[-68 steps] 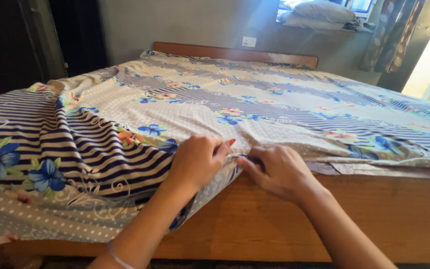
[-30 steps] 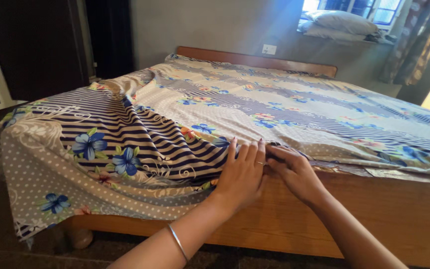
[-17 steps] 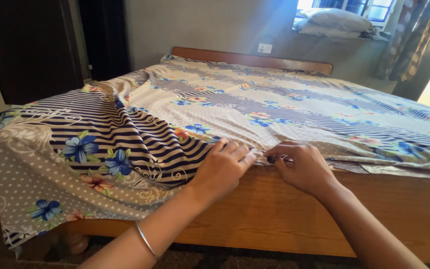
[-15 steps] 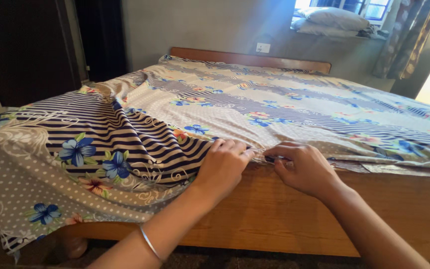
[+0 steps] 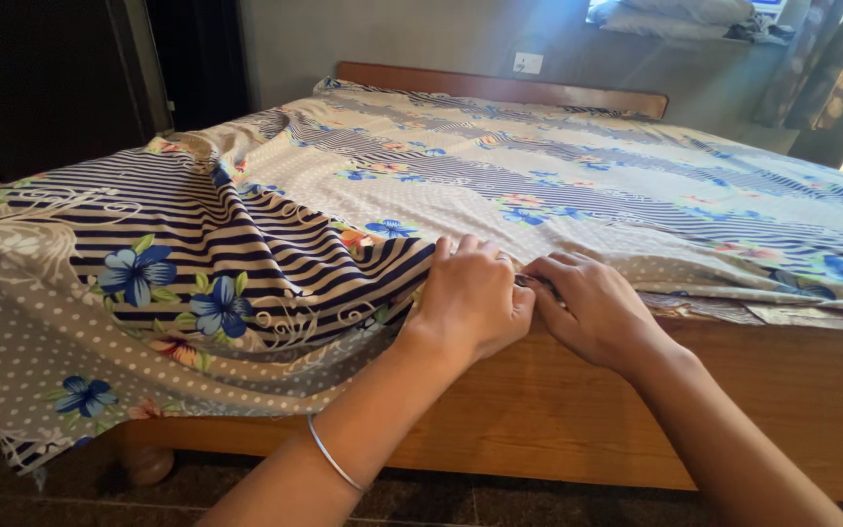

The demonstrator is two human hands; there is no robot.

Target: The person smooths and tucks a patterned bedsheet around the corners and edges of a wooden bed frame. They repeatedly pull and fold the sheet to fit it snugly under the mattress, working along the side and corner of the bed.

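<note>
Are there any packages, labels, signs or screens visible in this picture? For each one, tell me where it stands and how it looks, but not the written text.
None of these are in view.
Nearest such thing: a wall switch plate, small, white and rectangular, on the grey wall just above the wooden headboard.

both hands [image 5: 529, 307] on bedsheet [image 5: 363, 210] edge
</note>
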